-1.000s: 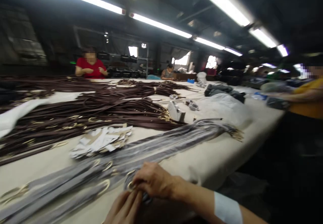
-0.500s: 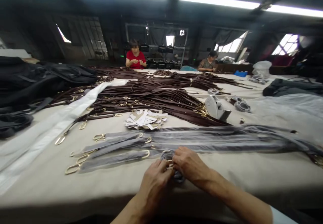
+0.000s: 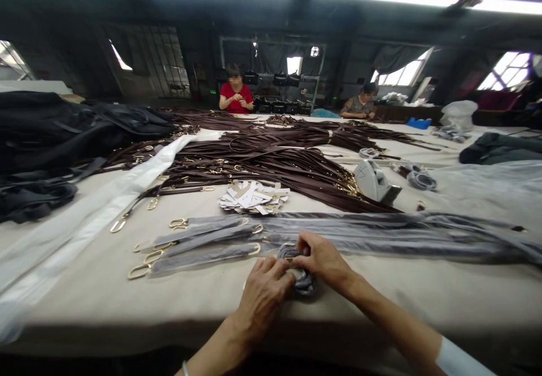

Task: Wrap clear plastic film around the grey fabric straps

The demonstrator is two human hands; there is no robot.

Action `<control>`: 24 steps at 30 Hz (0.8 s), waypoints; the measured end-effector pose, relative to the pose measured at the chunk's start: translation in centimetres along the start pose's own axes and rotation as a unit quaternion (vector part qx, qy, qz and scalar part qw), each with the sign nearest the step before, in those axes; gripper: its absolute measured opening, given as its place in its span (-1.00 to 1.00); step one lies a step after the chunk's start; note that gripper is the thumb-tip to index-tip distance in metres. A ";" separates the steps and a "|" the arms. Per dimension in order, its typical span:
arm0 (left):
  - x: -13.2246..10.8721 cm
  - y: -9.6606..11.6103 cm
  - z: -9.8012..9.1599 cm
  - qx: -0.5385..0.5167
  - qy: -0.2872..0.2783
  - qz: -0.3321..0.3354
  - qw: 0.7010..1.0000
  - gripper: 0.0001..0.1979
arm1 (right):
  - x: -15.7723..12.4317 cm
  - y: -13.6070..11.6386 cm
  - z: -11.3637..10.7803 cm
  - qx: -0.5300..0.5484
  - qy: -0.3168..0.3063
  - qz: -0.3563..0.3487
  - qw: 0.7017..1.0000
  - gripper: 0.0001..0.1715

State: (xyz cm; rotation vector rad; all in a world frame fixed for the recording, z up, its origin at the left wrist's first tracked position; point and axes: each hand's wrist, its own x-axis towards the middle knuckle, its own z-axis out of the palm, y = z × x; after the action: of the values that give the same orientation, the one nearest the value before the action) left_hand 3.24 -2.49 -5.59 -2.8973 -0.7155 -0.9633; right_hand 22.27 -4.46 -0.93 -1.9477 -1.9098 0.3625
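Observation:
Near the table's front edge lies a small coiled strap (image 3: pixel 305 285) in cloudy plastic wrap, partly covered by both hands. My left hand (image 3: pixel 266 285) grips its left side, fingers bent over it. At the coil's upper right, my right hand (image 3: pixel 324 257) is closed, thumb and fingers pinched; exactly which part they pinch is hidden. Just beyond the hands, several plastic-wrapped straps (image 3: pixel 339 243) lie stretched across the table, with gold metal hooks (image 3: pixel 139 272) at their left ends.
A pile of paper strips (image 3: pixel 254 196) and a tape dispenser (image 3: pixel 375 181) stand beyond the wrapped straps. Brown straps (image 3: pixel 262 167) heap behind them. Long white plastic sheeting (image 3: pixel 105 201) and black fabric (image 3: pixel 76 127) lie left. More wrapped coils (image 3: pixel 421 180) sit right. Two people work at the far side.
My right hand has lifted slightly off the coil's top and its fingers are now pinched. The left hand stays on the coil. The whole view has shifted a little.

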 end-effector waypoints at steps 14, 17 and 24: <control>-0.5 1.7 3.8 0.031 0.139 0.012 0.990 -0.77 | 3.2 -2.0 1.2 -0.126 0.295 -0.236 0.917 -0.39; -0.3 0.9 4.2 0.009 0.158 0.021 0.987 -0.76 | 3.6 0.7 4.9 -0.161 0.239 -0.219 0.932 -0.43; -0.1 -0.2 6.6 0.020 0.211 0.031 0.977 -0.74 | 7.0 -1.3 1.1 -0.032 0.183 -0.242 0.952 -0.68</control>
State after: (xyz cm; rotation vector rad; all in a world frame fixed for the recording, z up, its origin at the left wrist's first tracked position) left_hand 6.84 -1.41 -11.06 -2.5275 -0.5993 -1.4669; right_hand 20.86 2.60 -0.72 -1.3842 -2.0672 -0.1914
